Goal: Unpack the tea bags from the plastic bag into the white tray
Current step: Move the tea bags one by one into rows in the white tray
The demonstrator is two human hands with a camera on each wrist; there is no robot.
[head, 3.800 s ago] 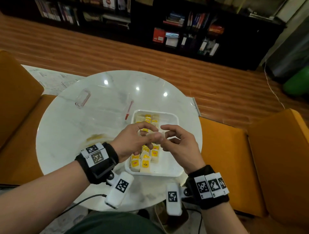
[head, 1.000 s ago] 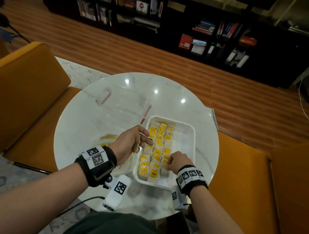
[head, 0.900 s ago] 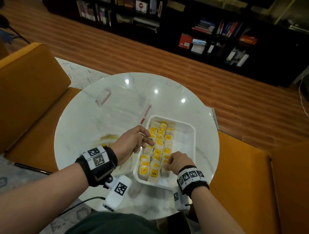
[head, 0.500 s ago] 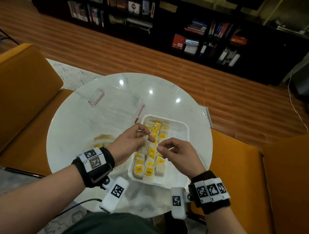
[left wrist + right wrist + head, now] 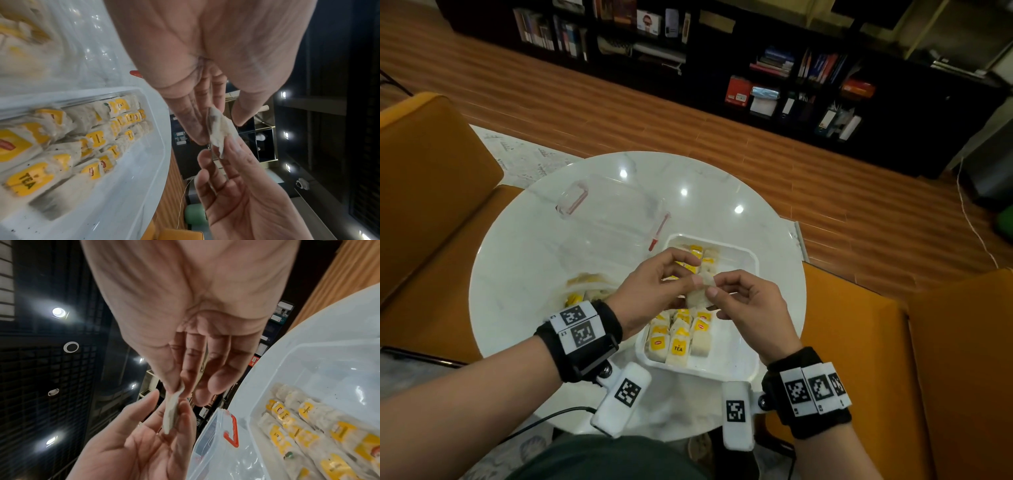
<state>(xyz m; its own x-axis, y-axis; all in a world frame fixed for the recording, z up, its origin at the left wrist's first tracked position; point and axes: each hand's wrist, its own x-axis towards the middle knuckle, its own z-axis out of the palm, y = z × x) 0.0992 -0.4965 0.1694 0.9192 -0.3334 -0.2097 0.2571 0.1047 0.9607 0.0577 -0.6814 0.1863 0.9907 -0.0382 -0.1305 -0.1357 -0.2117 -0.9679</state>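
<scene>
Mid-transfer: left hand and right hand both pinch one tea bag above the white tray; next, seat it beside the rows.

A home lounge or study: dark bookshelves, wooden floor, mustard armchairs, round marble table.

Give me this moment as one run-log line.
left hand: pinches pale paper tea bag | right hand: pinches same bag | position: above white plastic tray | tray: rows of tea bags, right side bare
</scene>
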